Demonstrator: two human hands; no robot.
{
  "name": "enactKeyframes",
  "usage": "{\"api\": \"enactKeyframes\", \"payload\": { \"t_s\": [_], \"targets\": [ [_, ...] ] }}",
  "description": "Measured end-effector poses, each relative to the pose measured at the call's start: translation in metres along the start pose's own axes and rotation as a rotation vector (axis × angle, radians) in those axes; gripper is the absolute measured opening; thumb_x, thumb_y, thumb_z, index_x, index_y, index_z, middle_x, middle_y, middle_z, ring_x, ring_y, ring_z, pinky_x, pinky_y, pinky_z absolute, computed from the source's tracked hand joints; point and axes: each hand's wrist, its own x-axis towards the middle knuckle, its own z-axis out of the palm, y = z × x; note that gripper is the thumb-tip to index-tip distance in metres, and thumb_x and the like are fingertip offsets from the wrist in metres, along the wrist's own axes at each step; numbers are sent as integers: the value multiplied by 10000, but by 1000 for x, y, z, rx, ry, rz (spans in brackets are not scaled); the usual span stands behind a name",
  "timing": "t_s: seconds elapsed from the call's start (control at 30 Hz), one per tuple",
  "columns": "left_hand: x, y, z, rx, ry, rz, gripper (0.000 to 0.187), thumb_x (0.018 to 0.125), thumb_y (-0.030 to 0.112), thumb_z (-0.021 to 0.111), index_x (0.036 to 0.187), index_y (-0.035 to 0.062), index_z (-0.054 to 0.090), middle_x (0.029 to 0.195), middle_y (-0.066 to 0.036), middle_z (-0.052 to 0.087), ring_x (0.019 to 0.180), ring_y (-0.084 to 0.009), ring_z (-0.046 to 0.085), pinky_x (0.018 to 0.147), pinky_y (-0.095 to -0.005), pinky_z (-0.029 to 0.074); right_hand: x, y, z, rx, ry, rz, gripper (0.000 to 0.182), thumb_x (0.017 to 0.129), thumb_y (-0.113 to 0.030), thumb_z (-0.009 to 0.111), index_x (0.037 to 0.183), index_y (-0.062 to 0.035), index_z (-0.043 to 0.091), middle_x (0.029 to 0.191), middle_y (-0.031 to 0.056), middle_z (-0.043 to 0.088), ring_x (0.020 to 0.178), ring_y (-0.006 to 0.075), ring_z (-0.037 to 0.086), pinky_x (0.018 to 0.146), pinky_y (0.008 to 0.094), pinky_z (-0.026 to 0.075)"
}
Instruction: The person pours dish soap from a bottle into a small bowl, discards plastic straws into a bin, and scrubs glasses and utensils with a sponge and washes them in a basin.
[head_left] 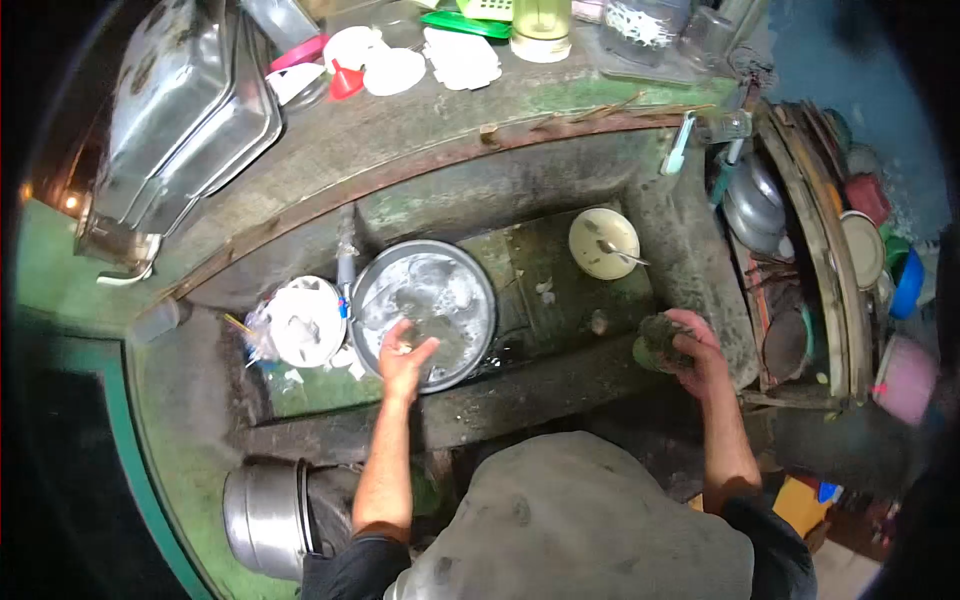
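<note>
— Grips a dark scrubbing pad in the right hand, toward three o'clock.
— And with the left hand?
— Hovers open over the foamy basin, toward eight o'clock.
— At two o'clock?
— See a spoon in a pale bowl.

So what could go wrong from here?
The spoon sticks out over the rim of the bowl; a sweep of the right hand could catch it and perhaps tip the bowl. The dark scrub pad looks wet and might slip from those fingers. Suds might slop over the basin if the left hand plunges in fast.
</note>
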Motion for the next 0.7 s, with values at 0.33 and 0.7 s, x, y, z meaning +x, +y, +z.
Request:
{"api": "enactKeyframes", "payload": {
  "t_s": [0.33, 0.7],
  "targets": [
    [-84, -2, 192, -1538, -375, -766, 419, 926, 364, 658, 1150, 31, 535, 951, -56, 652, 524, -38, 471, 675, -252, 557, 39, -25, 7, -517, -69, -556, 170, 835, -78, 678, 980, 1, 636, 1009, 64, 640, 1014, 169, 581, 931, 317, 427],
    [-130, 139, 215, 520, -455, 468, 812, 706, 204, 862, 1393, 51, 458, 1023, -156, 680, 774, -200, 645, 733, -349, 536, 29, -44, 28, -1127, -501, -946, 350, 756, -85, 717, 1081, -32, 600, 1031, 194, 483, 1023, 363, 529, 874, 425, 466]
  ]
}}
